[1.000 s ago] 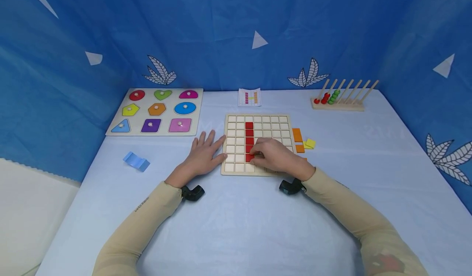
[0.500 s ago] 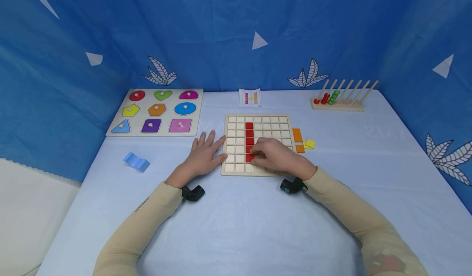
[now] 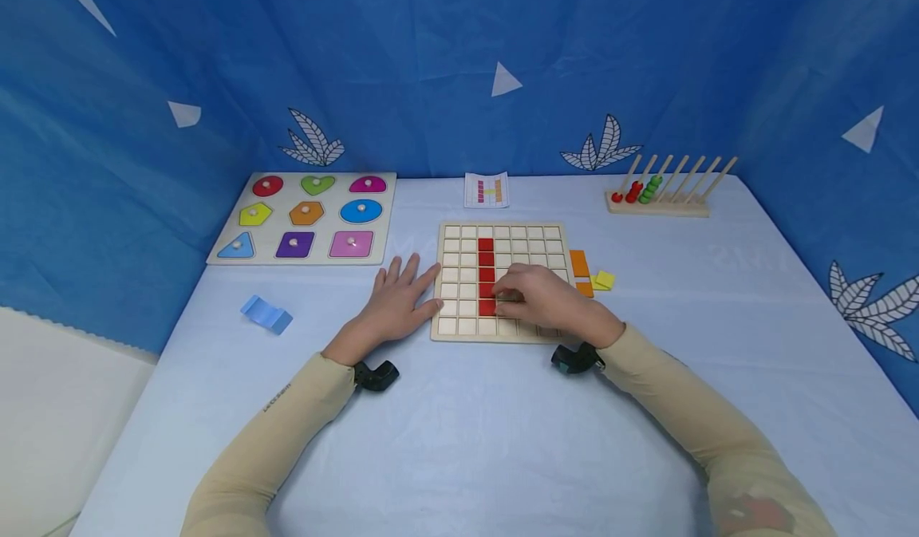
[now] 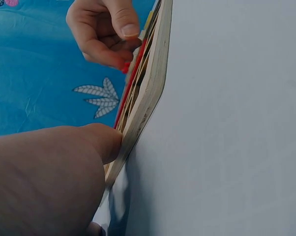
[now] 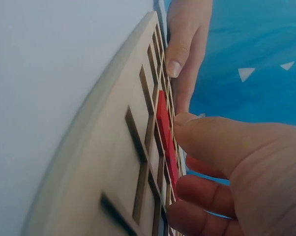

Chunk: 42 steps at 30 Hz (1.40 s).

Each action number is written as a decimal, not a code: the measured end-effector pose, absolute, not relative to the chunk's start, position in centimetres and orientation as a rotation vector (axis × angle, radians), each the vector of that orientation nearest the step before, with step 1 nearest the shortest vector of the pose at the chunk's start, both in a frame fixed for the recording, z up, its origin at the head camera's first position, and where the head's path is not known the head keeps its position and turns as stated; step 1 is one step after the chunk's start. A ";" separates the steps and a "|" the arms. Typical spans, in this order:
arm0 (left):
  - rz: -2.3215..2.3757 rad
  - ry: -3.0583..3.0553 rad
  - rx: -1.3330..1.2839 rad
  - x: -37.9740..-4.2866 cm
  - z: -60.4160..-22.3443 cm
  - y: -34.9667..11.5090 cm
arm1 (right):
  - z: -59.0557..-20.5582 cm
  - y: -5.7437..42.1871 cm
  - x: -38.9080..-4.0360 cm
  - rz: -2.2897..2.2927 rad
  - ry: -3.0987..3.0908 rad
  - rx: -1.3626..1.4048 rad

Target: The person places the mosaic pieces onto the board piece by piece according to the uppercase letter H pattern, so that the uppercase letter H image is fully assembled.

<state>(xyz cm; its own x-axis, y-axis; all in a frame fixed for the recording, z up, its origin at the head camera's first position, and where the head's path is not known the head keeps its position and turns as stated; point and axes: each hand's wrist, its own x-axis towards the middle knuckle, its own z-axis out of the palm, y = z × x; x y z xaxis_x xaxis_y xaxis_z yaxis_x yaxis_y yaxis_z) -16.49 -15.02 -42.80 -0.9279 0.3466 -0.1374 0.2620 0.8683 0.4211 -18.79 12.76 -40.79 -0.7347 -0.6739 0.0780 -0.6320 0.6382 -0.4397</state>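
Observation:
A wooden grid board (image 3: 459,337) lies mid-table, with a column of several red square tiles (image 3: 486,274) in its third column from the left. My left hand (image 3: 391,306) rests at the board's left edge, fingers spread and thumb on the frame (image 4: 123,147). Over the board, just right of the lowest red tiles, hovers my right hand (image 3: 542,302), its fingers bent and thumb apart from them. I see nothing held in it; the red tiles (image 5: 162,118) sit in their cells in the right wrist view. Part of the board is hidden under that hand.
Orange tiles (image 3: 578,263) and yellow tiles (image 3: 605,280) lie right of the board. Behind it is a pattern card (image 3: 486,191). A knobbed shape puzzle (image 3: 323,256) stands back left, a bead-peg rack (image 3: 660,207) back right. A light-blue folded strip (image 3: 266,314) lies left.
My right hand has drawn slightly right and off the lowest red tile, uncovering more of it. The left hand stays in place.

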 end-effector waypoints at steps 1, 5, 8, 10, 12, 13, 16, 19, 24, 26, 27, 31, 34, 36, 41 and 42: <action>0.598 2.831 0.470 -16.5 -42.8 -15.0 | -40.8 13.0 -18.8 -0.686 2.763 -1.097; 0.604 2.819 0.475 -16.4 -42.8 -15.0 | -40.8 14.4 -18.8 -0.689 2.788 -1.048; 0.604 2.821 0.474 -16.4 -42.8 -15.0 | -40.8 15.7 -18.9 -0.703 2.803 -0.994; 0.602 2.829 0.474 -16.4 -42.8 -15.0 | -40.7 16.7 -19.0 -0.702 2.826 -0.972; 0.602 2.834 0.474 -16.4 -42.8 -15.0 | -40.5 17.7 -19.0 -0.709 2.850 -0.965; 0.603 2.833 0.472 -16.4 -42.8 -15.0 | -40.4 18.2 -19.0 -0.710 2.865 -0.959; 0.604 2.831 0.467 -16.3 -42.8 -15.0 | -40.3 19.6 -19.0 -0.713 2.900 -0.916; 0.607 2.832 0.468 -16.3 -42.9 -14.9 | -40.1 21.1 -18.9 -0.701 2.942 -0.829; 0.598 2.831 0.470 -16.5 -43.0 -14.9 | -40.2 23.3 -18.7 -0.632 3.015 -0.715; 0.594 2.829 0.468 -16.5 -43.0 -15.0 | -40.2 24.0 -18.7 -0.600 3.027 -0.674; 0.593 2.827 0.467 -16.5 -43.0 -15.0 | -40.2 24.2 -18.7 -0.586 3.029 -0.659; 0.592 2.833 0.467 -16.6 -43.0 -15.2 | -40.2 25.0 -18.7 -0.551 3.019 -0.604; 0.596 2.837 0.467 -16.6 -43.1 -15.1 | -40.2 25.4 -18.8 -0.535 3.022 -0.591; 0.600 2.831 0.461 -16.7 -43.2 -15.1 | -40.3 25.6 -18.9 -0.525 3.030 -0.582; 0.597 2.830 0.464 -16.8 -43.3 -15.1 | -40.4 26.1 -19.0 -0.512 3.045 -0.564; 0.597 2.830 0.464 -16.8 -43.3 -15.1 | -40.5 26.2 -19.1 -0.509 3.048 -0.562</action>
<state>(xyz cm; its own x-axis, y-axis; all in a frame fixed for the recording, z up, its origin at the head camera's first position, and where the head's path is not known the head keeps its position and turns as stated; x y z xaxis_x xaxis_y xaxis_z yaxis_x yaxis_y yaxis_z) -16.77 -15.10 -43.28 -0.9278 0.3458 -0.1400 0.2598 0.8683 0.4227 -19.07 26.16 -40.46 -0.9360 -0.3474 0.0569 -0.3470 0.8834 -0.3151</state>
